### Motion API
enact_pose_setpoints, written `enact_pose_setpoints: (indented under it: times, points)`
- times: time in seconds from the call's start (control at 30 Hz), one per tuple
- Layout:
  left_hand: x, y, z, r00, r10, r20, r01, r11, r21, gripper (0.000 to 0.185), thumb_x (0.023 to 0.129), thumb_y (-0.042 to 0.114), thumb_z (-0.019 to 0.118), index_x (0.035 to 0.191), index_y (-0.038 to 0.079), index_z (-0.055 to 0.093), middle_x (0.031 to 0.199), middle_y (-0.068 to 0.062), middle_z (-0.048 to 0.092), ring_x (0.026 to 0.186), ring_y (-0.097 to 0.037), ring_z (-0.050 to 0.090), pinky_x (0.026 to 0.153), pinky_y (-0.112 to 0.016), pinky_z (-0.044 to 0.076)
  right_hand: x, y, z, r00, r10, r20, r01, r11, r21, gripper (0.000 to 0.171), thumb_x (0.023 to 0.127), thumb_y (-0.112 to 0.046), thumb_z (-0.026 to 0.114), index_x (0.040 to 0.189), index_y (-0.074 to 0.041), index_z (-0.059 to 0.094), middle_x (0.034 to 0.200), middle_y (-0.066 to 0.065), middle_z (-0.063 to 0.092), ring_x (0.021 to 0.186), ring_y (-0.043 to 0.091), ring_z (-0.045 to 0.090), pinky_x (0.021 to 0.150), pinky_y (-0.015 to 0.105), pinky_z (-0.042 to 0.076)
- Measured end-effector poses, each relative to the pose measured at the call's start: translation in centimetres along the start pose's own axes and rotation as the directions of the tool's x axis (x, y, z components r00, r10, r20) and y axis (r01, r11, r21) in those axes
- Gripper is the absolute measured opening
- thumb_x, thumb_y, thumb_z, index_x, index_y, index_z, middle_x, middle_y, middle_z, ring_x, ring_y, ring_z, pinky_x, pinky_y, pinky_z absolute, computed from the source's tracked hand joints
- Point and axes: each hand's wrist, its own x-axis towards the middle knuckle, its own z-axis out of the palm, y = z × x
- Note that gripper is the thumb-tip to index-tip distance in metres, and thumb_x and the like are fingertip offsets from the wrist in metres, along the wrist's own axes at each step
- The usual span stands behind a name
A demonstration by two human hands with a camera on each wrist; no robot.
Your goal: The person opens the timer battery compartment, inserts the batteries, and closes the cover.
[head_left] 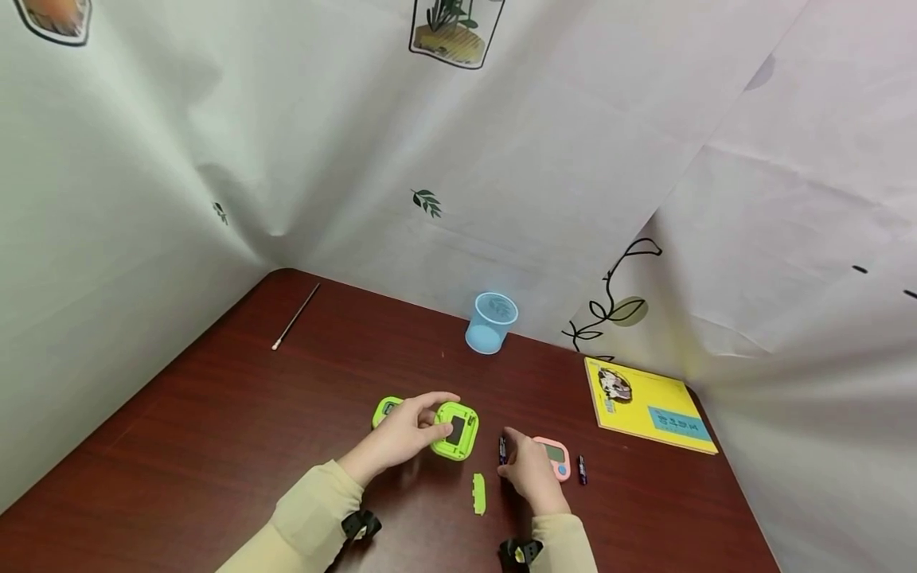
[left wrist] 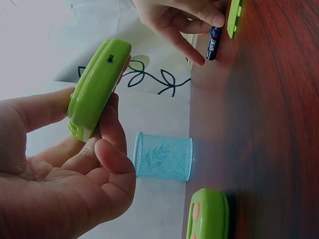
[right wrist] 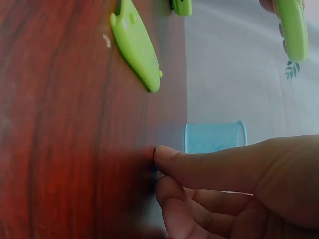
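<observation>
My left hand (head_left: 397,436) holds up a lime-green digital timer (head_left: 454,431) between thumb and fingers, its back with the uncovered battery compartment facing the head camera. In the left wrist view its rounded side (left wrist: 97,89) shows. My right hand (head_left: 530,468) is down at the table, thumb and forefinger pinching a dark blue battery (head_left: 502,450) at its ends. The right wrist view mostly hides that battery behind the fingertips. Between the hands lies a loose green battery cover (head_left: 478,494). A second green timer (head_left: 388,407) lies partly behind my left hand.
Beside my right hand are a pink timer (head_left: 558,459) and another battery (head_left: 582,470). A blue mesh cup (head_left: 487,333) stands at the back edge. A yellow book (head_left: 637,398) lies at the right, a thin stick (head_left: 295,317) at the far left. Fabric walls enclose the table.
</observation>
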Motion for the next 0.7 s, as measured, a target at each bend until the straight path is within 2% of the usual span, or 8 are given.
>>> enact_pose_setpoints:
  times: [0.33, 0.4, 0.5, 0.57, 0.7]
  points:
    - [0.07, -0.14, 0.16, 1.000, -0.001, 0.012, 0.001, 1.000, 0.015, 0.040, 0.091, 0.015, 0.064, 0.130, 0.009, 0.056, 0.060, 0.002, 0.037, 0.054, -0.010, 0.035, 0.051, -0.023, 0.033, -0.05, 0.48, 0.05, 1.000, 0.004, 0.018, -0.004, 0.999, 0.044, 0.045, 0.072, 0.006, 0.075, 0.114, 0.007, 0.061, 0.058, -0.001, 0.051, 0.050, 0.010, 0.046, 0.047, 0.025, 0.039]
    - [0.12, -0.25, 0.15, 1.000, -0.013, 0.008, 0.013, 1.000, 0.000, 0.041, 0.091, 0.016, 0.065, 0.130, 0.009, 0.056, 0.068, 0.000, 0.052, 0.061, -0.010, 0.045, 0.054, -0.023, 0.037, -0.09, 0.52, 0.10, 1.000, 0.006, 0.014, -0.007, 0.998, 0.060, 0.044, 0.072, 0.005, 0.075, 0.114, 0.007, 0.061, 0.058, -0.001, 0.051, 0.049, 0.009, 0.046, 0.047, 0.025, 0.038]
    - [0.24, -0.45, 0.14, 0.999, -0.032, 0.006, 0.032, 0.999, -0.033, 0.043, 0.091, 0.018, 0.065, 0.132, 0.007, 0.055, 0.097, -0.013, 0.066, 0.083, -0.017, 0.061, 0.062, -0.025, 0.045, -0.15, 0.66, 0.21, 1.000, -0.002, -0.001, 0.002, 0.997, 0.073, 0.044, 0.074, 0.002, 0.076, 0.114, 0.008, 0.061, 0.057, -0.002, 0.051, 0.049, 0.008, 0.046, 0.047, 0.025, 0.038]
    - [0.30, -0.51, 0.15, 0.999, -0.038, 0.002, 0.038, 0.998, -0.049, 0.044, 0.091, 0.019, 0.065, 0.132, 0.006, 0.055, 0.117, -0.019, 0.063, 0.100, -0.022, 0.062, 0.068, -0.027, 0.048, -0.20, 0.72, 0.26, 1.000, -0.014, -0.013, 0.015, 0.996, 0.082, 0.043, 0.075, -0.001, 0.076, 0.114, 0.008, 0.061, 0.057, -0.002, 0.052, 0.048, 0.007, 0.047, 0.048, 0.024, 0.039]
    - [0.36, -0.57, 0.16, 0.999, -0.043, 0.013, 0.044, 0.997, -0.068, 0.045, 0.091, 0.018, 0.064, 0.133, 0.004, 0.053, 0.119, -0.022, 0.062, 0.104, -0.027, 0.062, 0.071, -0.030, 0.050, -0.17, 0.80, 0.18, 0.998, -0.051, -0.046, 0.056, 0.993, 0.106, 0.044, 0.077, -0.007, 0.077, 0.116, 0.007, 0.061, 0.065, -0.003, 0.059, 0.054, 0.006, 0.052, 0.053, 0.024, 0.043]
